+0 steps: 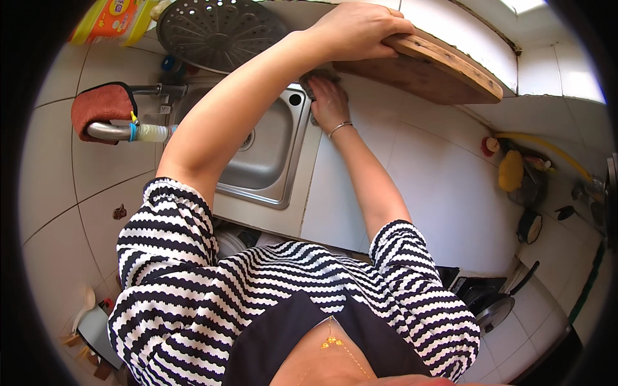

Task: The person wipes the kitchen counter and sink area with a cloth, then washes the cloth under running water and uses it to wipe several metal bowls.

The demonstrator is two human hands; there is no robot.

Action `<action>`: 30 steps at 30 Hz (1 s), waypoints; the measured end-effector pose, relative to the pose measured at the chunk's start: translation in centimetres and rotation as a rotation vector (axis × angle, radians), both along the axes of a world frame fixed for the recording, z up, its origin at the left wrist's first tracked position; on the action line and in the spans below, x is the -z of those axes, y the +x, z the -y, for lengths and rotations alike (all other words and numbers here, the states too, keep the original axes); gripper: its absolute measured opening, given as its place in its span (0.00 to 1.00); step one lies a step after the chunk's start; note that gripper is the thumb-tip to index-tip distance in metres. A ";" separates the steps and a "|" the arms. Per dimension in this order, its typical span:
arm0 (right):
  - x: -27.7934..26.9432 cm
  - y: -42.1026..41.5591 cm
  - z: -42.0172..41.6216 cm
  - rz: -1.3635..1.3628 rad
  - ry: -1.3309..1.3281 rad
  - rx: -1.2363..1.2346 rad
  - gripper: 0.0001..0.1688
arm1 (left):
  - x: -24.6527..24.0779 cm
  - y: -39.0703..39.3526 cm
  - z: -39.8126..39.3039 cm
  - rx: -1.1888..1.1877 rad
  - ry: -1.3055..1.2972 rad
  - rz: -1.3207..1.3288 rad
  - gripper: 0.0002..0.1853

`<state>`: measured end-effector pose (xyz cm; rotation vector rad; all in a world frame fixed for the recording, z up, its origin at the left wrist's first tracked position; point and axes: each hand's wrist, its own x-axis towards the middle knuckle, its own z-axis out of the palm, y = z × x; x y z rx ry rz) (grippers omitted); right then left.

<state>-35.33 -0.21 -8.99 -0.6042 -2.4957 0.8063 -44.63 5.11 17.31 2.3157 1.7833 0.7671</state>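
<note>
My left hand (364, 31) reaches across to the far side and grips the upper edge of a thick wooden cutting board (434, 77). The board is tilted up on its edge near the white-tiled wall. Below it, my right hand (330, 99) presses a dark, crumpled cloth or scrubber (321, 77) against the counter beside the sink's far right corner. My fingers hide part of that item. The stainless steel sink (268, 154) lies left of my right forearm, partly covered by my left arm.
A perforated metal steamer plate (222, 34) leans behind the sink. Left of it hangs a reddish cloth (104, 111) over the faucet (108, 130). White tiled counter (434, 178) extends right, towards a yellow sponge (511, 171), a yellow hose (545, 142) and a pan lid (495, 313).
</note>
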 end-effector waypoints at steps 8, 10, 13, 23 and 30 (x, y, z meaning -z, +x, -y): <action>0.1 -2.7 -1.5 -0.187 -0.368 -0.115 0.23 | 1.5 -1.7 0.4 0.057 0.059 0.096 0.21; -1.1 -4.4 -1.7 -0.144 -0.282 -0.228 0.24 | 1.4 -1.3 0.6 0.088 0.203 0.026 0.21; -1.9 -5.8 -1.7 -0.047 -0.097 -0.286 0.25 | 1.6 -0.6 0.9 0.041 0.303 -0.173 0.20; -2.3 4.6 1.4 0.030 0.029 -0.272 0.34 | 2.4 -1.5 2.5 -0.070 0.391 -0.206 0.18; -2.4 9.9 8.1 0.006 -0.432 -0.459 0.27 | 2.7 -2.1 4.0 -0.191 0.504 -0.127 0.15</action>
